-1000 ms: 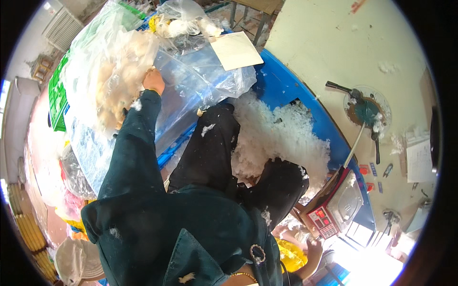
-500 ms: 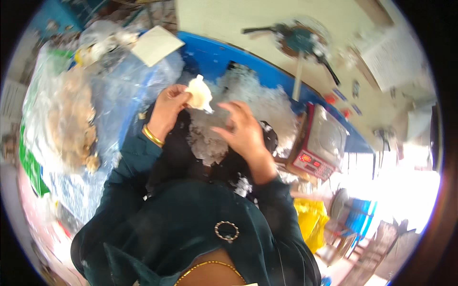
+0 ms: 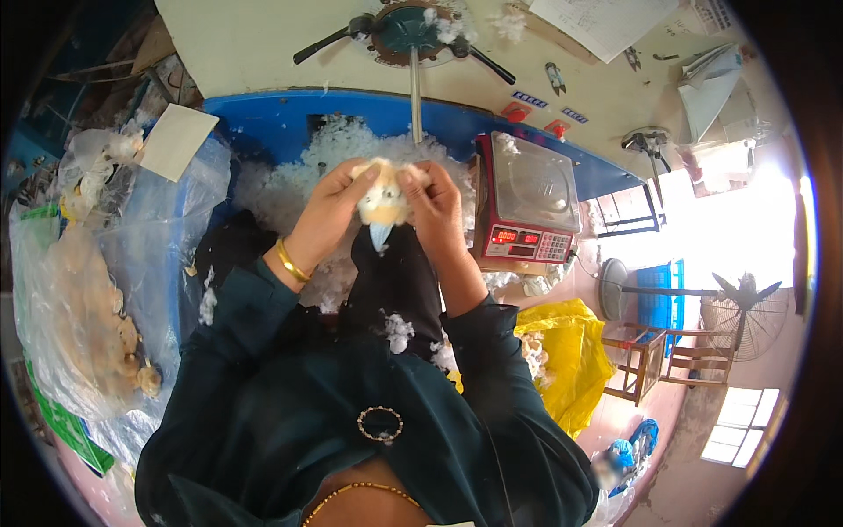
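Between my two hands is a small plush toy, fluffy, cream and tan, with small dark marks on its front. A light blue tag hangs from its lower edge. My left hand pinches the toy's left side with thumb and fingers. On the opposite side, my right hand grips it the same way, thumb in front. Loose white fibre stuffing lies in heaps beyond and below my hands. A metal tube juts toward me from the cream machine panel, just past the toy.
A red weighing scale stands right of my hands. At left, clear plastic bags hold tan plush pieces, with a pale card on top. A yellow bag sits at lower right, near a wooden chair and a fan.
My right hand, apart with spread fingers before, has closed on the toy. The toy now shows its marked front. The view has shifted, so the scale and machine appear further left.
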### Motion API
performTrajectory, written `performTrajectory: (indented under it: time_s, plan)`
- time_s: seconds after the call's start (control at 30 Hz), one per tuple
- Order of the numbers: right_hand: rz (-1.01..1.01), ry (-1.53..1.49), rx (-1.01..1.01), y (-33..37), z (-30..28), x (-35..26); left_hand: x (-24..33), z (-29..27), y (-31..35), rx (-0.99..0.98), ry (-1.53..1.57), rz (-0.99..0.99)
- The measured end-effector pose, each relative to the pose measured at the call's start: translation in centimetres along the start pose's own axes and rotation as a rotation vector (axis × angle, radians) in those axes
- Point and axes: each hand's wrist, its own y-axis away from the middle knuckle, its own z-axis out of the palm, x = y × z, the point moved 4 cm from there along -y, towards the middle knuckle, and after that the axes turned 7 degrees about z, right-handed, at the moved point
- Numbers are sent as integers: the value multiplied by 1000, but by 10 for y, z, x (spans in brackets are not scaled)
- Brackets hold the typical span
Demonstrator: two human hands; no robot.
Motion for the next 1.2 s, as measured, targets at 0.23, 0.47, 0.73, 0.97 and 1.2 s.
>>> performTrajectory:
  time_s: [0.23,0.47,0.73,0.97,1.2]
  plan:
    - [-36,-87,251,-108,-18,-6,-8,-8,-119,159,-646,351]
    - [-32,39,345,-144,-14,-7,13,-4,-141,135,-791,213]
    - [-172,120,284,-91,-17,-17,18,44,-64,-97,-770,415]
    - [-178,-15,174,-80,-25,-9,-7,42,-62,-246,-780,491]
    - [-199,29,323,-66,3,-11,14,17,-52,-274,-758,461]
